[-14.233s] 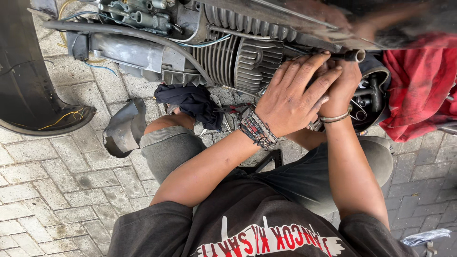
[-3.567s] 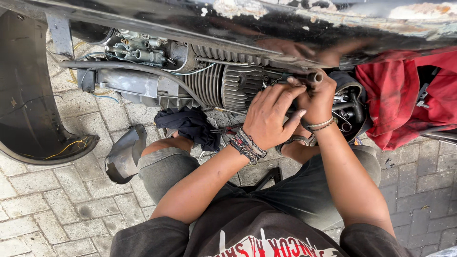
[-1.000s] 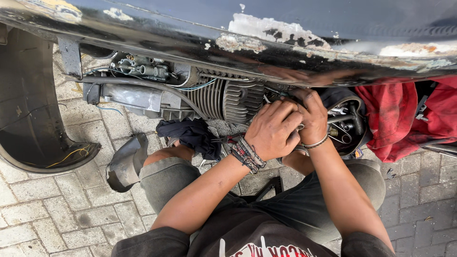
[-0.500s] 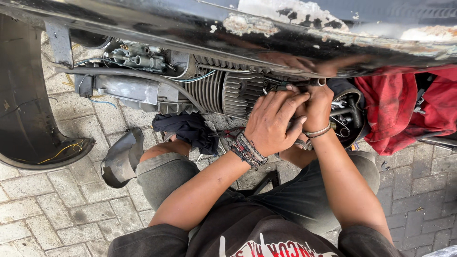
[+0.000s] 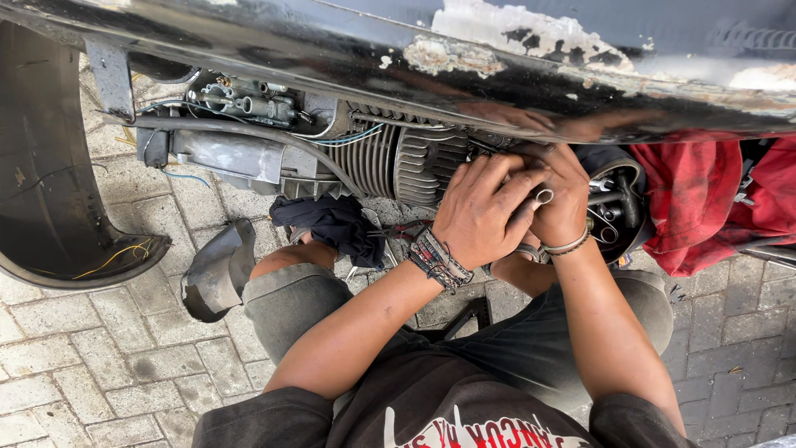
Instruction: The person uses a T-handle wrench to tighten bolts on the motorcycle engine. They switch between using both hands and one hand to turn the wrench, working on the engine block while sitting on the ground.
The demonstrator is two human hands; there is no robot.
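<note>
From the head camera, the work looks mid-way: the finned engine cylinder (image 5: 414, 162) lies bare under the scooter's body, nothing yet refitted. The left hand (image 5: 481, 211) curls loosely, fingers pressed against a small metal tube (image 5: 543, 197) just beside the cylinder. The right hand (image 5: 564, 199) is wrapped tight round that tube's far side. A dark rag (image 5: 332, 226) lies on the paving (image 5: 75, 365) near the person's knee.
</note>
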